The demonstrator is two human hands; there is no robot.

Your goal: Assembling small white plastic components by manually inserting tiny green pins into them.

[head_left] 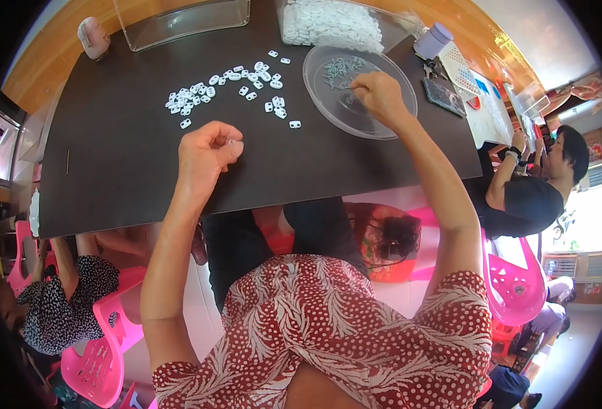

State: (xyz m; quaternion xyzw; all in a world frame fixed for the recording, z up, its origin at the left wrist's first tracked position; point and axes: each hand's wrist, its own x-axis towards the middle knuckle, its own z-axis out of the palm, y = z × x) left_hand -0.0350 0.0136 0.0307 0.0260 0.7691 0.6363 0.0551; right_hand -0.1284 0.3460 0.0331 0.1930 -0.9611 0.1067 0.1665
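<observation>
My left hand (207,151) hovers over the near part of the dark table (130,153), its fingers curled to a pinch. Whatever lies between them, if anything, is too small to make out. Over the round clear plastic tray (328,116), my right hand (381,97) has its fingertips pressed together beside a heap of small grey screws (342,71). What those fingertips hold is hidden. Small white plastic pieces with two holes (190,97) lie loosely scattered beyond my left hand. Between the hands sits a lone white piece (295,124).
A clear bin (284,31) heaped with white pieces (331,24) stands behind the tray. Another clear bin (185,26) is at the back left. A purple-lidded bottle (434,41), scissors (431,68) and a phone (444,97) lie right. People sit on both sides.
</observation>
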